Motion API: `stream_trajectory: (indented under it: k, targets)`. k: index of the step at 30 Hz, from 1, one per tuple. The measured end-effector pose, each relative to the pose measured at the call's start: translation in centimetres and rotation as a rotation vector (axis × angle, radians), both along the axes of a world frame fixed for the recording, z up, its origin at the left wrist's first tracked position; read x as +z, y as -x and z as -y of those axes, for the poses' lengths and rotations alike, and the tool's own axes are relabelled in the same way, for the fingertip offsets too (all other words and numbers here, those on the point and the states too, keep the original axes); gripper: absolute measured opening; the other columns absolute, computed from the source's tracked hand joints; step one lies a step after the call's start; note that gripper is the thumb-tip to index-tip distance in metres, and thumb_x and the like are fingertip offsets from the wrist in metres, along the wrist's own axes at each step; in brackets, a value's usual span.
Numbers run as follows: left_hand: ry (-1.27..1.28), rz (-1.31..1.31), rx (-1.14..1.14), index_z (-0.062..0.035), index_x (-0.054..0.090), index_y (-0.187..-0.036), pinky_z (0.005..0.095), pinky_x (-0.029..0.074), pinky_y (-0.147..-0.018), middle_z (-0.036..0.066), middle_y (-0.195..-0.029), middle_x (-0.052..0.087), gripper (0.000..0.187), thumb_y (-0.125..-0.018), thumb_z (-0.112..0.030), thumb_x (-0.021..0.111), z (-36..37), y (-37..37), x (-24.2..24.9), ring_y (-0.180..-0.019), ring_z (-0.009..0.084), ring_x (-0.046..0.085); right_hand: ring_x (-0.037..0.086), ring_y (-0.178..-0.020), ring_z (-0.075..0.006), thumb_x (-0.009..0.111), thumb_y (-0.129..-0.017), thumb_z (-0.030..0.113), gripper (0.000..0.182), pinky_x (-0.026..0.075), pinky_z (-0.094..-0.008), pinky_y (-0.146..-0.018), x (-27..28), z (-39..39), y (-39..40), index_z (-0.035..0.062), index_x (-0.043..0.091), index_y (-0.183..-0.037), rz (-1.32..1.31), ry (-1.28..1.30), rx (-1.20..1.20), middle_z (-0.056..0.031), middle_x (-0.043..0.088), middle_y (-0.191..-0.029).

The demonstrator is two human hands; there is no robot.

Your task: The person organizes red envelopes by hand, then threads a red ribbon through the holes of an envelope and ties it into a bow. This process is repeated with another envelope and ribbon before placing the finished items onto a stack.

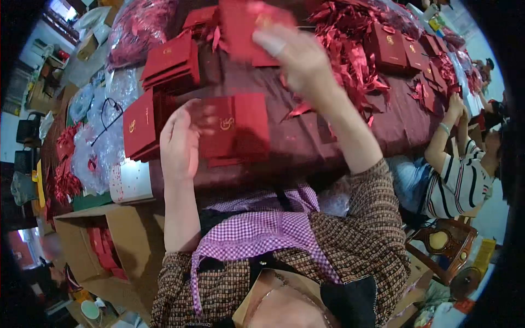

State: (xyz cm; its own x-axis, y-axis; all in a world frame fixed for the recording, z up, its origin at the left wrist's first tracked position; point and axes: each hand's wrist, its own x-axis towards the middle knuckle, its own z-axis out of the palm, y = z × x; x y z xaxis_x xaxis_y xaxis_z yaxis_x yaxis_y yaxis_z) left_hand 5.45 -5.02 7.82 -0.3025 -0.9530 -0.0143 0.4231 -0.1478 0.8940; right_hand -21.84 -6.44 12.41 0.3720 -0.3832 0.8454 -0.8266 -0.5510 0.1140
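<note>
Flat red packets with gold emblems lie on the dark red cloth before me. My left hand [183, 139] is at the left edge of one red packet [249, 123], fingers reaching over its face with blurred tips. Farther forward, my right hand [306, 60] grips another red packet [238, 35], thumb across its face; hand and packet are smeared by motion. A pale covering shows on that thumb. Left of my left hand stands a stack of red packets [139, 126], with another stack [172, 60] behind it.
A heap of shiny red ribbons [353, 65] lies right of my right hand, near more red packets [388, 49]. Clear plastic wrap [90, 158] covers the left side. An open cardboard box [123, 240] stands below left. A person in a striped shirt [462, 186] works at the right.
</note>
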Motion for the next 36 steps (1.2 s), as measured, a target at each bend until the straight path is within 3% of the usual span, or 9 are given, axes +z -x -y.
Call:
stream_trajectory:
  k: [4,7,8,14,19,26,31,32,36]
  targets:
    - [0.242,0.551,0.307,0.0031,0.06,-0.107,0.026,0.048,-0.066,0.007,-0.091,0.065,0.026,-0.095,-0.019,0.055,0.1,-0.8,-2.5,-0.077,0.0115,0.06,0.057,-0.106,-0.0263,0.059,-0.076,0.008,0.048,0.046,-0.0393,-0.086,-3.3,6.2,4.4,0.0185,0.058,-0.122,0.041,0.037,-0.259,-0.0062,0.059,-0.119]
    - [0.592,1.101,0.392,0.0063,0.058,-0.107,0.0325,0.049,-0.07,0.014,-0.092,0.06,0.034,-0.087,-0.021,0.065,0.6,-1.1,-5.1,-0.072,0.0221,0.058,0.052,-0.116,-0.0291,0.062,-0.084,0.027,0.047,0.043,-0.0432,-0.094,-10.1,10.1,7.5,0.0176,0.053,-0.128,-0.128,-0.628,-0.353,-0.0087,0.055,-0.125]
    - [0.531,1.07,0.353,0.0078,0.058,-0.107,0.0353,0.048,-0.072,0.018,-0.092,0.056,0.038,-0.084,-0.021,0.067,0.4,-0.8,-5.3,-0.075,0.0265,0.058,0.051,-0.119,-0.0332,0.065,-0.084,0.034,0.052,0.041,-0.0408,-0.099,-10.7,9.5,7.4,0.011,0.052,-0.129,-0.173,-0.932,-0.313,-0.0152,0.053,-0.13]
    - [0.503,1.249,0.243,0.0074,0.059,-0.103,0.04,0.046,-0.078,0.018,-0.091,0.056,0.042,-0.083,-0.028,0.068,1.1,0.2,-4.8,-0.085,0.0321,0.056,0.059,-0.109,-0.0321,0.063,-0.087,0.019,0.033,0.046,-0.0363,-0.093,-9.2,7.5,8.2,0.0041,0.06,-0.116,0.123,-0.582,-0.026,-0.0175,0.063,-0.114]
    - [0.563,1.324,0.224,0.0054,0.06,-0.095,0.0424,0.044,-0.08,0.017,-0.088,0.057,0.037,-0.081,-0.028,0.069,1.7,1.2,-5.0,-0.089,0.0336,0.054,0.064,-0.083,-0.033,0.067,-0.077,0.019,0.025,0.051,-0.0388,-0.074,-5.4,-1.0,6.0,0.0036,0.067,-0.097,0.087,-0.954,0.12,-0.0168,0.066,-0.086]
    - [0.38,1.232,0.219,0.0034,0.059,-0.092,0.039,0.048,-0.074,0.017,-0.085,0.061,0.034,-0.077,-0.023,0.073,2.3,1.6,-5.8,-0.081,0.03,0.06,0.054,-0.098,-0.0262,0.067,-0.077,0.013,0.014,0.039,-0.0387,-0.089,-10.0,-6.8,3.4,0.0082,0.061,-0.089,-0.017,-0.788,-0.054,-0.0067,0.059,-0.092]
    - [0.352,1.08,0.234,0.0036,0.059,-0.091,0.0356,0.05,-0.069,0.014,-0.078,0.063,0.03,-0.076,-0.018,0.073,1.9,0.9,-5.6,-0.073,0.0241,0.061,0.058,-0.088,-0.0268,0.064,-0.081,0.006,0.012,0.043,-0.0377,-0.085,-8.5,-6.9,1.0,0.0059,0.061,-0.093,0.587,-0.725,-0.061,-0.0081,0.062,-0.089]
    - [0.345,1.025,0.239,0.0035,0.059,-0.09,0.0351,0.05,-0.067,0.014,-0.078,0.063,0.029,-0.076,-0.017,0.073,1.7,0.9,-5.5,-0.072,0.0233,0.061,0.059,-0.085,-0.0231,0.062,-0.086,0.008,0.011,0.048,-0.034,-0.075,-8.2,-6.1,1.1,0.0038,0.06,-0.096,0.445,-0.608,-0.03,-0.0085,0.064,-0.089]
    - [0.256,1.013,0.23,0.0053,0.06,-0.098,0.0299,0.047,-0.062,0.008,-0.07,0.059,0.028,-0.077,-0.01,0.071,0.5,1.3,-4.1,-0.065,0.014,0.055,0.056,-0.084,-0.0092,0.062,-0.086,0.003,0.016,0.047,-0.0248,-0.076,-8.0,-5.7,-3.7,0.001,0.058,-0.102,0.83,-0.837,0.265,-0.0034,0.063,-0.092]
